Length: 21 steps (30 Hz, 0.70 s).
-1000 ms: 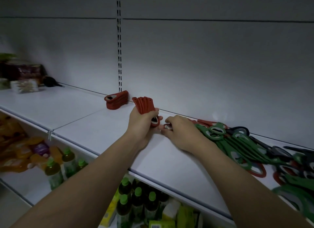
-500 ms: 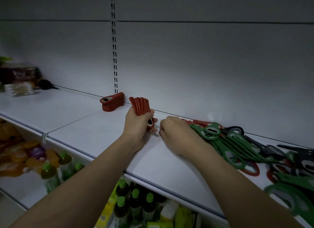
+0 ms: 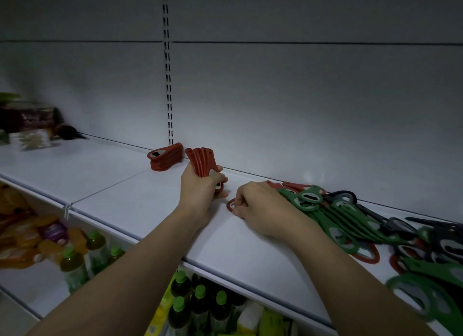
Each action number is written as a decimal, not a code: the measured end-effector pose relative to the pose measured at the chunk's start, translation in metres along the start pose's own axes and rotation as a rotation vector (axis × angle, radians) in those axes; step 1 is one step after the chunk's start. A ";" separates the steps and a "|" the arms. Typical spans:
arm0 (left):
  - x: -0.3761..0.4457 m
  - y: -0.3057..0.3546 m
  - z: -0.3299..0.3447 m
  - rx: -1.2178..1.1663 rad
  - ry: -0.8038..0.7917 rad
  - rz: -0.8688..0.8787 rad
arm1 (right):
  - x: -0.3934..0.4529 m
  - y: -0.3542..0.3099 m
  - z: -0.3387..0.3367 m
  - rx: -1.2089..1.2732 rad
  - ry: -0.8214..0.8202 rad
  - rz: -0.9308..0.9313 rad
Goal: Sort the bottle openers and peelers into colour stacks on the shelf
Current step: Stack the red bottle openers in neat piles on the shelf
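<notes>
Left hand [image 3: 200, 190] grips a fanned bundle of red openers [image 3: 201, 164]; right hand [image 3: 260, 208] pinches one flat red opener [image 3: 231, 205] on the smooth white shelf [image 3: 120, 183], bare towards its front edge.

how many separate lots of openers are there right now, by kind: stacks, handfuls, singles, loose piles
red stack standing by the back wall: 1
red bunch gripped in the left hand: 1
single red opener pinched by the right hand: 1
mixed pile of green, red and black: 1
Total: 4 lots; pieces inside each overlap too much to count.
</notes>
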State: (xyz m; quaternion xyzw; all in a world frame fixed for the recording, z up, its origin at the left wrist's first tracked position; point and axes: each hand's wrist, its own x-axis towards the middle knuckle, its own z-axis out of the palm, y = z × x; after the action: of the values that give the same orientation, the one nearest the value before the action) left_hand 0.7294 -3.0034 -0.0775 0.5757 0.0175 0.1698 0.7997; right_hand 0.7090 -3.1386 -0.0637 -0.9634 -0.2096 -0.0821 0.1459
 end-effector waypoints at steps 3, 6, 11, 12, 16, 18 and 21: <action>-0.001 0.003 0.000 -0.047 0.022 -0.013 | -0.003 0.002 0.000 0.039 0.062 -0.031; -0.001 0.005 -0.001 -0.116 0.034 -0.059 | 0.000 0.000 -0.005 0.072 0.216 -0.018; -0.005 0.008 0.002 -0.137 -0.066 -0.157 | 0.010 0.012 -0.015 0.387 0.467 0.339; -0.006 0.008 0.003 -0.125 -0.090 -0.174 | 0.010 0.016 -0.014 0.476 0.519 0.359; -0.006 0.009 0.004 -0.150 -0.163 -0.243 | 0.007 0.017 -0.015 0.600 0.746 0.188; -0.005 0.009 0.004 -0.180 -0.233 -0.278 | 0.007 0.012 -0.014 0.457 0.669 -0.050; -0.003 0.010 0.000 -0.177 -0.348 -0.310 | 0.003 -0.006 -0.003 0.165 0.351 -0.354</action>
State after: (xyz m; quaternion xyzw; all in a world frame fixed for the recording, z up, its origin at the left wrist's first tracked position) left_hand 0.7237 -3.0013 -0.0693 0.5144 -0.0473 -0.0554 0.8545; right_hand 0.7092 -3.1330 -0.0588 -0.8675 -0.3524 -0.2549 0.2414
